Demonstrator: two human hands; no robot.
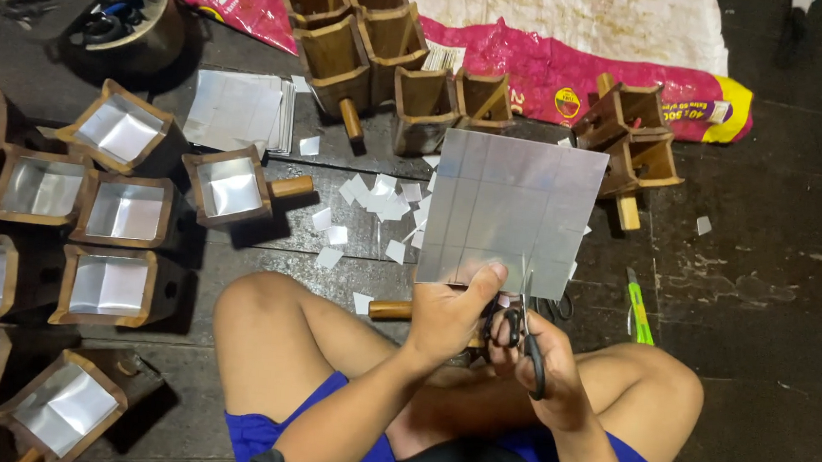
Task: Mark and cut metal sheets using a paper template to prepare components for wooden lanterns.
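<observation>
Down on the floor (766, 318), 6 o'clock:
left hand (449, 312): fingers pinching silver sheet (510, 210)
right hand (543, 354): fingers closed through scissors (525, 338)
risk: floppy sheet might sag, so the cut drifts

One package shows: a large flattened plastic sack (579, 78) lying on the dark floor (778, 289) along the top of the view. It is bright pink-magenta with white lettering, a small round yellow-and-red emblem near its middle and a yellow end panel at the right. Its upper face is pale, creased and off-white. Open wooden boxes (368, 32) stand on and just in front of it, covering part of the pink edge.
</observation>
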